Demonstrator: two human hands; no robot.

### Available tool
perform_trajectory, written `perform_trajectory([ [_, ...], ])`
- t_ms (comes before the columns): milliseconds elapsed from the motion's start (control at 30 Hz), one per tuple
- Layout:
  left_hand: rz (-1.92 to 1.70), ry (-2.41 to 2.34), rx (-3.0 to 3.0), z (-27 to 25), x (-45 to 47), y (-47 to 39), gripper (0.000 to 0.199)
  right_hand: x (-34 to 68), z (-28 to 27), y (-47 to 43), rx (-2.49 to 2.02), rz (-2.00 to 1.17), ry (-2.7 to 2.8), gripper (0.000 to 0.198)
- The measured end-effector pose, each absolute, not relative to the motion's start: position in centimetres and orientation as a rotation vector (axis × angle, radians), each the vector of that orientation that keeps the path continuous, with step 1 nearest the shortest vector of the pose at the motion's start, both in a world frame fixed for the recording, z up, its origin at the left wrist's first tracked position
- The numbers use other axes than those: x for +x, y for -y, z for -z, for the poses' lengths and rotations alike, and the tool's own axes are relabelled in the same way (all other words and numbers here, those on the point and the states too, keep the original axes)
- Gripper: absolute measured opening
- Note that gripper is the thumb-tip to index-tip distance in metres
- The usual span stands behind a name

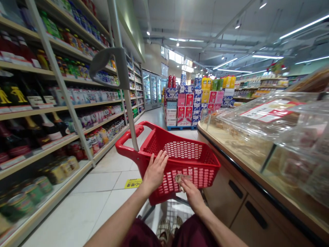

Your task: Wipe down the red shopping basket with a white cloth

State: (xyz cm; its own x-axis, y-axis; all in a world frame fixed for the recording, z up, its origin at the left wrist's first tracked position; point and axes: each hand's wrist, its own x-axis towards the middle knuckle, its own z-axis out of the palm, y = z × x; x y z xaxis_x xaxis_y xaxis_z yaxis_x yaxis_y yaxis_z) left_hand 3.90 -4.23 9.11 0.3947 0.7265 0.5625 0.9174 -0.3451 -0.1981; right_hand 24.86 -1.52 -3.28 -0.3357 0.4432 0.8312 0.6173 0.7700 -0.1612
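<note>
The one view comes from the person's head, facing forward and down over the knees (195, 232). The left hand (155, 169), right hand (194, 195) and cart (159, 139) sit close, low in the middle. Shelves (100, 103) flank it on the left, a table (221, 199) on the right; cartons (181, 111) stand farther ahead, and the aisle's end seems too small to place surely.

- Red slotted plastic cart (180, 164): on white square floor tiles (97, 206).
- Left of the cart: long beige shelving (61, 84).
- Right of it: brown wooden counter (226, 206), clear plastic packs (269, 109) on top.
- Beyond it: printed cardboard cartons (185, 106) on a blue pallet (181, 128).
- On its near side: left hand (156, 168) at the rim; right hand (192, 192), holding crumpled beige cloth (180, 178), lower and farther right.
</note>
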Motion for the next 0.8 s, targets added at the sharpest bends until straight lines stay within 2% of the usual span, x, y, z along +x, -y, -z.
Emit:
perform_trajectory([
  [200, 0.403, 1.543, -2.125, -6.9, 5.5, 2.6, 0.060, 25.8, 2.3, 0.9, -0.871, 0.219, 1.822, 0.041],
  [367, 0.391, 1.592, -2.097, -6.7, 5.5, 2.6, 0.060, 26.4, 3.9, 1.0, -0.888, 0.218, 1.906, 0.043],
  [533, 0.409, 1.631, -2.037, -6.4, 6.1, 2.7, 0.061, 27.2, 2.4, 0.5, -0.906, 0.242, 1.783, 0.043],
  [700, 0.396, 1.642, -2.047, -6.6, 6.3, 3.0, 0.061, 28.3, 4.8, 1.3, -0.958, 0.240, 1.916, 0.041],
  [800, 0.418, 1.651, -2.040, -6.6, 6.5, 3.1, 0.062, 28.7, 3.8, 1.3, -0.991, 0.214, 1.828, 0.039],
])
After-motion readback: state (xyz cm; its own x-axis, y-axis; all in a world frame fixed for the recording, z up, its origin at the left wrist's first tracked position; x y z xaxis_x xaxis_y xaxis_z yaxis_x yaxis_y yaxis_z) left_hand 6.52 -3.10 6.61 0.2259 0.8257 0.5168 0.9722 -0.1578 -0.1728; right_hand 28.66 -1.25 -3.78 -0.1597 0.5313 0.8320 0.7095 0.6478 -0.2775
